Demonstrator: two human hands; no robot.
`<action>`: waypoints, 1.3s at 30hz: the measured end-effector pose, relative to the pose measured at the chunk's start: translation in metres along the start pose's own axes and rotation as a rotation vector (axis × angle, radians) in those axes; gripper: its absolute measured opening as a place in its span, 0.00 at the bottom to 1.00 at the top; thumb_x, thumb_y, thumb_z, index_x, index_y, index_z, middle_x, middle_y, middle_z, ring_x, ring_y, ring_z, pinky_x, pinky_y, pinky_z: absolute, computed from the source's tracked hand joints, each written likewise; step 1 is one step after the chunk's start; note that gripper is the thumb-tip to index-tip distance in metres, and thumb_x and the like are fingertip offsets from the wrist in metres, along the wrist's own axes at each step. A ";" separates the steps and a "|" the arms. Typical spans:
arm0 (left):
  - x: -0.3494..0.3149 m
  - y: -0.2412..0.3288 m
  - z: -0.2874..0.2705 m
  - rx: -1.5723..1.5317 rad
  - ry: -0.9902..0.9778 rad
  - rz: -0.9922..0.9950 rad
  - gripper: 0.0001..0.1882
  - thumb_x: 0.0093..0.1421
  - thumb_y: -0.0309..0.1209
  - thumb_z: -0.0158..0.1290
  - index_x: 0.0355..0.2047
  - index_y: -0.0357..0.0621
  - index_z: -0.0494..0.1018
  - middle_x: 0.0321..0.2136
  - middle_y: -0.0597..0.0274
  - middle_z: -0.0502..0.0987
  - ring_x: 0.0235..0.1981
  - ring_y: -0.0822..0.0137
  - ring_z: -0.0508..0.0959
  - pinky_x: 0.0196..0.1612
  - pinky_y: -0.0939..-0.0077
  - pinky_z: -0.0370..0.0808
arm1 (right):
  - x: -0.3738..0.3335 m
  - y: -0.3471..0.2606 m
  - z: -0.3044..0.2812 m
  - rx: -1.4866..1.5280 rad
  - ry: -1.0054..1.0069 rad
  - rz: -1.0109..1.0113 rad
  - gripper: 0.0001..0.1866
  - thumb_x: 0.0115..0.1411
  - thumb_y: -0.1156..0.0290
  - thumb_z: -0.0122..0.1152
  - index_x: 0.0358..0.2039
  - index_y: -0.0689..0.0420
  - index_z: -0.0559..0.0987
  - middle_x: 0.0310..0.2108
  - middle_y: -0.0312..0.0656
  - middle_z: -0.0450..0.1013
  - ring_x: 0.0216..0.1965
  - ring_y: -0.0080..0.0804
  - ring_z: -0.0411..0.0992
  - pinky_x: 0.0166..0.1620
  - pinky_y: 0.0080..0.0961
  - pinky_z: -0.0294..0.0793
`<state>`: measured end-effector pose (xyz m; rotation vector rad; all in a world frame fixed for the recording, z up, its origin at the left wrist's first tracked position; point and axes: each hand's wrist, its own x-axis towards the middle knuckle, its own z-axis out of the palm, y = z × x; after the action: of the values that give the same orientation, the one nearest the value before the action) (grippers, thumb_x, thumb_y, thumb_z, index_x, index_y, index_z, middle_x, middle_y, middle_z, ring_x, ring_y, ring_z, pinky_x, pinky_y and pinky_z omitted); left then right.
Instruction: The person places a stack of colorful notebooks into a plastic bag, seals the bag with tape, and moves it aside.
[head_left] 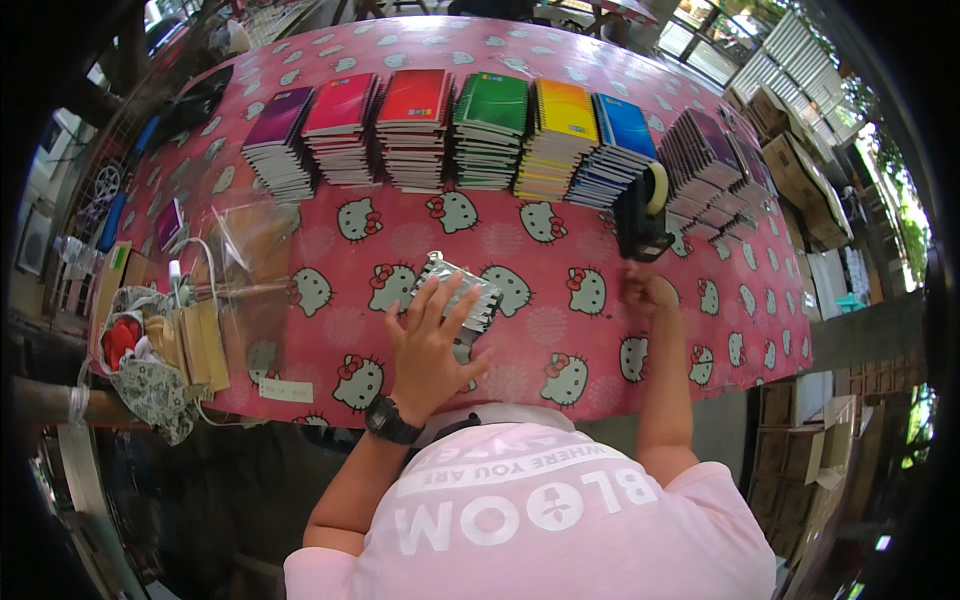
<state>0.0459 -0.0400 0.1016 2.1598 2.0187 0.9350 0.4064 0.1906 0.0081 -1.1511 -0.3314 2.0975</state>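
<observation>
silver wrapped packet (462, 290) | flat on pink tablecloth | black tape dispenser (640, 215) | upright, right of packet

Left hand (432, 345): flat, palm down, fingers spread, forearm angling up from lower left, dark watch at wrist. Right hand (647, 292): closed in a fist, bare forearm nearly vertical, elbow bent below.
</observation>
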 end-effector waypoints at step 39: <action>0.030 -0.019 -0.008 -1.426 -0.130 -0.215 0.44 0.36 0.25 0.68 0.54 0.42 0.57 0.46 0.59 0.68 0.48 0.67 0.68 0.50 0.70 0.67 | -0.061 0.145 0.131 -0.515 -0.629 -0.437 0.43 0.39 0.76 0.69 0.57 0.62 0.59 0.53 0.40 0.62 0.53 0.30 0.62 0.55 0.28 0.61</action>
<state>0.0243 -0.0126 0.1112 1.0999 0.8528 1.4438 0.2539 0.0595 0.0456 -0.5562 -1.3487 1.9664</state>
